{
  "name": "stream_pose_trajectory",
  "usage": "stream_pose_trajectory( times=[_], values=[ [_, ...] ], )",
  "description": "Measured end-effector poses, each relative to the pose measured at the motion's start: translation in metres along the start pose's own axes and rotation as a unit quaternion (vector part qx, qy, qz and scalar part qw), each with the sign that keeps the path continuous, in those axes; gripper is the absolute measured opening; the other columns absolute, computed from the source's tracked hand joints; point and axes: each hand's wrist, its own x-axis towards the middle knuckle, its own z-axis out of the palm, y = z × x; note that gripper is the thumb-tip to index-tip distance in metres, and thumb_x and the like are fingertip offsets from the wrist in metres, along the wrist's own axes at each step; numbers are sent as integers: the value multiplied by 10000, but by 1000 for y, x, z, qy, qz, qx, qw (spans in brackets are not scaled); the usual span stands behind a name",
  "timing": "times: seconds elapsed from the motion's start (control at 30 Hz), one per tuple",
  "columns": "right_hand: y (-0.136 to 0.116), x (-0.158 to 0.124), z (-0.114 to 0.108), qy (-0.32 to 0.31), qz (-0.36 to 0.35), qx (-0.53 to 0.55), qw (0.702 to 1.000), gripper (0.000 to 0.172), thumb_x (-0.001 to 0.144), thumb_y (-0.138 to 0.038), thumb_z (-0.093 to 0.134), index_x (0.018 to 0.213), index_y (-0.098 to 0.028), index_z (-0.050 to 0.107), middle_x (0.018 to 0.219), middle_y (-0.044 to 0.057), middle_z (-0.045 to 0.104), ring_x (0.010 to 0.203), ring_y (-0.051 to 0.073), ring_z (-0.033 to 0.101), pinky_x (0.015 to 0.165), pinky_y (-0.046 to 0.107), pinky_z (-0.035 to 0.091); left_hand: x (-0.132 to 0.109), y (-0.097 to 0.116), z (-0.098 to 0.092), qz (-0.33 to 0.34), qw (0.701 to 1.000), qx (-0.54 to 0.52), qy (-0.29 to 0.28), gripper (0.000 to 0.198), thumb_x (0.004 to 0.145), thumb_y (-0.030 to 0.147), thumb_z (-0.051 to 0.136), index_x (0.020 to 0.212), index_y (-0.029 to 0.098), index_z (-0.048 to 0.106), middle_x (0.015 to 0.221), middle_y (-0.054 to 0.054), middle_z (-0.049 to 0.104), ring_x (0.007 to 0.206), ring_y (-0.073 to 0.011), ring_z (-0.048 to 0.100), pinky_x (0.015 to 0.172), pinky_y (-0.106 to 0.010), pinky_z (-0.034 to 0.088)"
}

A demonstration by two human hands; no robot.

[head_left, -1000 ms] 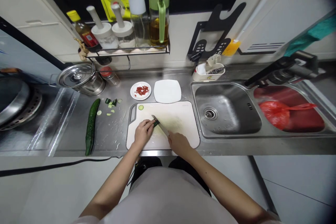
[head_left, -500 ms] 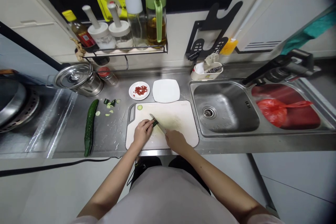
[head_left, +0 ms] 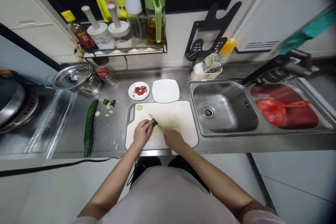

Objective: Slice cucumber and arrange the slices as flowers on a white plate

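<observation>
A white cutting board [head_left: 178, 117] lies on the steel counter in front of me. My left hand [head_left: 141, 133] is curled over a short green cucumber piece [head_left: 155, 123] and pins it to the board. My right hand [head_left: 173, 140] grips the handle of a knife [head_left: 156, 123], whose blade rests across the piece right beside my left fingertips. One cucumber slice [head_left: 139, 107] lies at the board's far left corner. A whole cucumber [head_left: 89, 127] lies on the counter to the left, with cut ends and slices [head_left: 109, 103] near its top.
Behind the board sit a small plate of chopped red chilli [head_left: 139, 91] and a bare white square plate [head_left: 165, 91]. A lidded steel pot [head_left: 77, 78] stands at the left, a sink [head_left: 223, 112] at the right, with a red bag [head_left: 271, 112] in the far basin.
My hands and the knife stay at the same spot on the board; the knife hand has edged slightly toward the left hand. The camera has shifted a little.
</observation>
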Motion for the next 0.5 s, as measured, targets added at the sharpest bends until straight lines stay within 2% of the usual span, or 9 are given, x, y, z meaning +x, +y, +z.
stream_pose_trajectory(
  times=[0.5],
  values=[
    [-6,11,4,15,-7,9,1000,298,959,-140,334,1133,-122,575,962,148,697,974,221,668,812,299,476,1,1,-1,-2,1000,3,2,281,923,250,518,1155,255,678,1038,-61,656,947,-172,616,851,-306,511]
  ],
)
